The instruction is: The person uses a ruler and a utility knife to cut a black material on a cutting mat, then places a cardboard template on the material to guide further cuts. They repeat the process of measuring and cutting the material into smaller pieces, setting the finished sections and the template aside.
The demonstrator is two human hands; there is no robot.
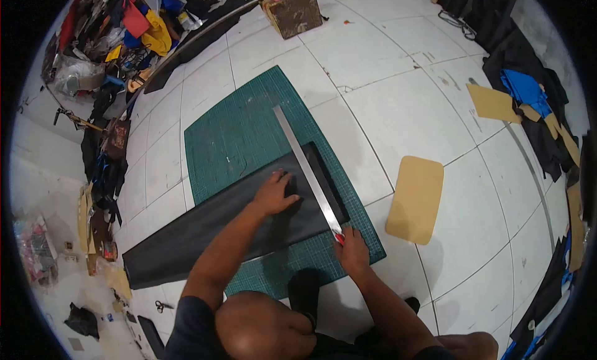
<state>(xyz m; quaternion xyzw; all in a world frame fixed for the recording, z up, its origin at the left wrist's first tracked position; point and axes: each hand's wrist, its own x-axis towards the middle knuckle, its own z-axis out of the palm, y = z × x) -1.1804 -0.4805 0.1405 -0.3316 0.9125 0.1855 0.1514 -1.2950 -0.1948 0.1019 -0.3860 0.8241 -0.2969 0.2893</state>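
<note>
A folded length of black sheet material (205,232) lies across a green cutting mat (236,123) on the floor, its left end reaching past the mat. Over its right end rests a long steel ruler (308,173), set at a slant. My left hand (272,193) presses down on the black material left of the ruler, fingers spread. At the ruler's near end, my right hand (353,253) is closed around a small red cutter (339,238), mostly hidden by the fingers.
A tan card template (415,200) lies on the tiles right of the mat. A worn block (292,13) stands at the back. Piled scraps (143,30) line the left side; black fabric and a blue piece (525,89) lie right. Scissors (163,306) sit lower left.
</note>
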